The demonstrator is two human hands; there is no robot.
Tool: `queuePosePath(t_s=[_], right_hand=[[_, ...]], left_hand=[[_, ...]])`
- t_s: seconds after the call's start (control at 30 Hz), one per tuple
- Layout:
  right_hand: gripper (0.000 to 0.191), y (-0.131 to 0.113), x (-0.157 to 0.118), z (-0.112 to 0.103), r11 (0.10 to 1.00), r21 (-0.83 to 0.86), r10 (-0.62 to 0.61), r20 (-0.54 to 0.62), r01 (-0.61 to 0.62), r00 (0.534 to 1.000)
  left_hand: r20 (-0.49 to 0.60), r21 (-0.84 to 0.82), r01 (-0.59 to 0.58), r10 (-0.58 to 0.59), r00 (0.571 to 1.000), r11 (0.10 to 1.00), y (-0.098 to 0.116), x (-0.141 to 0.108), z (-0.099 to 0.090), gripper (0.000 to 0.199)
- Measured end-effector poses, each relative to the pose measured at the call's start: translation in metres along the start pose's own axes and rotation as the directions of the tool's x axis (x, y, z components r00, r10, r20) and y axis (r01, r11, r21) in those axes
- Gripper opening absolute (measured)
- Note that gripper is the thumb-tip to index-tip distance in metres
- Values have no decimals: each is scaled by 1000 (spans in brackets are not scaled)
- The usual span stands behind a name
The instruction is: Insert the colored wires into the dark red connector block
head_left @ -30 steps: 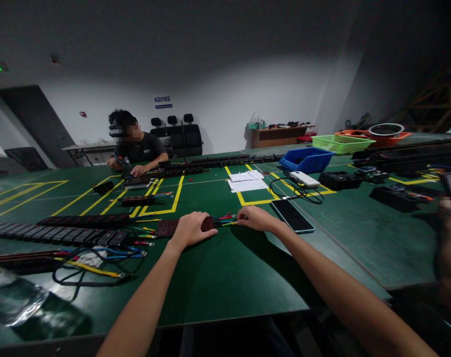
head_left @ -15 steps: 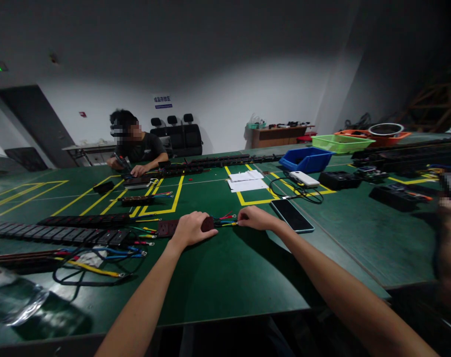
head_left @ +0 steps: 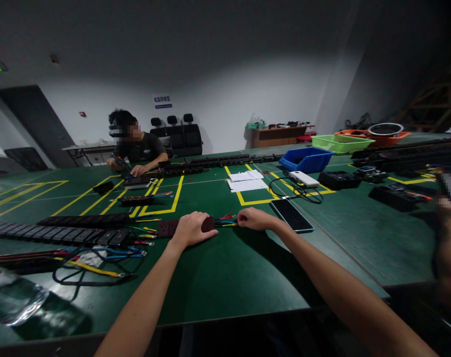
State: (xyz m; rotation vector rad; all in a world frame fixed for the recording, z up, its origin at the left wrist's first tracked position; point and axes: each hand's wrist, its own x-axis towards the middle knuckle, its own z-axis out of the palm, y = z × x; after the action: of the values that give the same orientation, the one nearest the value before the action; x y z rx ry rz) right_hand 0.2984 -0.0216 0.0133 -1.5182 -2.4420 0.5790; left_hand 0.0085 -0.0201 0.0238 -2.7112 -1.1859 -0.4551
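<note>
A dark red socket strip [head_left: 167,228] lies on the green table [head_left: 225,277], with my left hand [head_left: 191,229] gripping it across its right part. Red, blue and yellow-green wires [head_left: 225,222] with ring terminals come out of its right end. My right hand [head_left: 252,218] pinches the tip of the lower wires, its fingers closed together. The exact terminal between the fingertips is hidden. Just right of that hand lies a phone [head_left: 292,215] with a dark screen.
Black socket strips [head_left: 61,234] and loose cables [head_left: 95,268] lie on the left, near a clear plastic bottle [head_left: 15,297]. Beyond my hands are white papers [head_left: 247,181], a blue bin [head_left: 306,159] and a white power bank [head_left: 304,179]. A person [head_left: 138,146] works across the table.
</note>
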Motion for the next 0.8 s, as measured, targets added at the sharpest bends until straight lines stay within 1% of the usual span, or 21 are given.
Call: queuePosePath(t_s=[0.1, 0.3, 0.47, 0.57, 0.67, 0.8], right_hand=[[13, 0, 0, 1, 1000, -28, -7, -18, 6, 1000], [12, 6, 1, 3, 999, 41, -33, -37, 35, 999], [14, 7, 1, 4, 999, 45, -24, -73, 27, 997], [21, 4, 0, 4, 998, 65, -6, -91, 11, 996], [28, 1, -2, 2, 997, 72, -21, -114, 29, 993], [18, -4, -4, -1, 998, 9, -62, -133, 63, 989]], left_hand=[[2, 1, 0, 0, 1000, 1000, 0, 0, 0, 56], [9, -7, 5, -5, 1000, 1000, -1, 1, 1, 54], [6, 0, 1, -1, 1000, 1000, -2, 1, 1, 54], [1, 6, -1, 1, 1000, 1000, -2, 1, 2, 55], [-7, 12, 10, -10, 1000, 1000, -3, 1, 2, 57], [-14, 9, 24, -24, 1000, 1000, -3, 1, 0, 57]])
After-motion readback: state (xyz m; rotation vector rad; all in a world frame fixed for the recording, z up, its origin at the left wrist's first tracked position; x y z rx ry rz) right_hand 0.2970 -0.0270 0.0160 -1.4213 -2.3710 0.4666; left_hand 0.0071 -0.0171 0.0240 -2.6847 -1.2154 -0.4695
